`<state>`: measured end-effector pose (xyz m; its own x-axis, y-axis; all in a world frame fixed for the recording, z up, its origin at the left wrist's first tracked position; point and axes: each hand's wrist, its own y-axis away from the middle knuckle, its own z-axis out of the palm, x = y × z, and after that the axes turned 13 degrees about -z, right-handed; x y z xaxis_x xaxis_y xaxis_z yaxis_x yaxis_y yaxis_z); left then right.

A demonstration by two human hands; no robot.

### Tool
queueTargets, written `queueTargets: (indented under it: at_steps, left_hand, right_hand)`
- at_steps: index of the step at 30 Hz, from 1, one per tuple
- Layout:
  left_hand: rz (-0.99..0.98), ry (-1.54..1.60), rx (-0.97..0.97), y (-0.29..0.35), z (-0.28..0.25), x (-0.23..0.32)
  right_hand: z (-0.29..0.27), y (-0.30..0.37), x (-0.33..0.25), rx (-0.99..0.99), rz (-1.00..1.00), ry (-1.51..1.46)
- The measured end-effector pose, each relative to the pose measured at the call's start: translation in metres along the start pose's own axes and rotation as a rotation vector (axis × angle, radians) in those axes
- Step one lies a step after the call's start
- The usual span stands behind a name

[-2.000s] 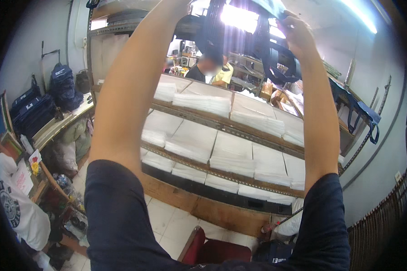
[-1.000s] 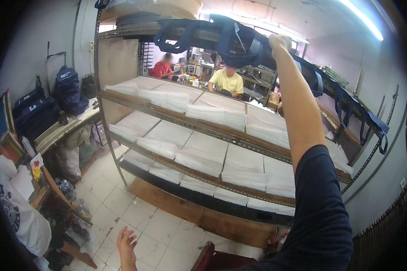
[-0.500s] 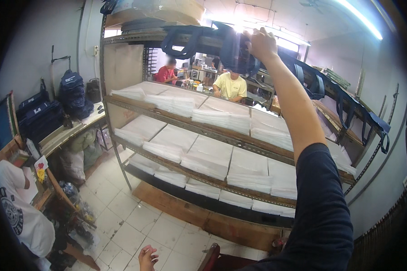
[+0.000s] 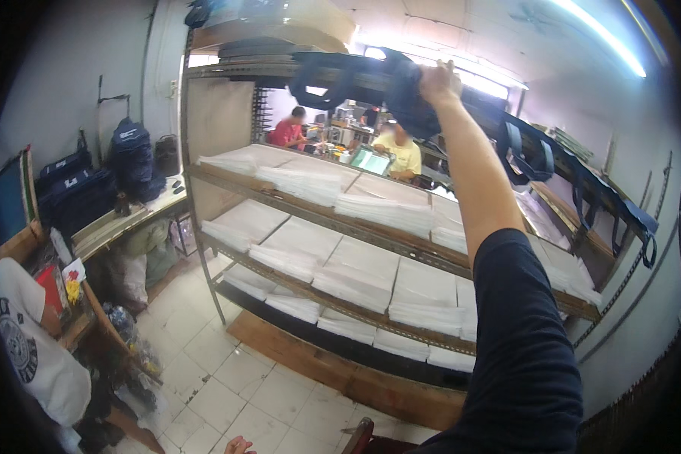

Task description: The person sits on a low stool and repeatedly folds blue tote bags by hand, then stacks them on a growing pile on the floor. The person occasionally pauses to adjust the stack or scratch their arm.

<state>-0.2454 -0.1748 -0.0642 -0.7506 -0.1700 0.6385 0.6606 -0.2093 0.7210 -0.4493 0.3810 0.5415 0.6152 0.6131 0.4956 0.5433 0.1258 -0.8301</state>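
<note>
My right hand [image 4: 440,82] is raised to the top of a metal shelving rack, its fingers closed on a navy fabric bag [image 4: 410,97]. The bag hangs down over the rack's upper edge, and its far side is hidden. To its left dangle the straps of another navy bag [image 4: 321,83]; to the right, more navy bags with looped handles [image 4: 526,155] drape along the same top rail. Only the fingers of my left hand [image 4: 239,445] show at the bottom edge, loosely curled and apart, with nothing visible in them.
Stacks of white sheets [image 4: 356,272] fill the rack's shelves [image 4: 295,203]. Beyond it are a person in red [image 4: 286,132] and one in yellow [image 4: 405,157] beside a green-screened panel [image 4: 371,160]. Someone in a white T-shirt [image 4: 41,356] stands at left, near dark bags [image 4: 132,151] on a bench.
My right hand has shifted left along the top rail with the navy bag. My left hand has sunk toward the lower edge. A green-screened panel now shows before the person in yellow.
</note>
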Motion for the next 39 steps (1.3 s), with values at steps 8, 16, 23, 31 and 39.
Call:
queueTargets:
  at_steps: [8,16,23,31,39]
  left_hand:
    - [0.041,-0.040,-0.102,0.001,0.019,0.009]
    - [-0.020,-0.457,-0.420,-0.040,0.108,-0.015]
    - [-0.063,-0.813,-0.801,0.083,0.216,-0.077]
    - [-0.198,-1.142,-1.000,0.218,0.177,-0.263]
    - [-0.241,-1.631,-0.961,0.314,0.094,-0.375]
  right_hand:
    - [-0.170,0.262,-0.075,0.427,-0.564,-0.679]
    - [-0.413,0.910,-0.022,-1.949,0.428,-0.862]
    - [-0.732,0.976,0.038,-0.950,2.019,0.439]
    - [-0.967,1.059,0.023,0.299,2.211,0.972]
    - [-1.211,1.128,0.052,-0.268,1.928,1.664]
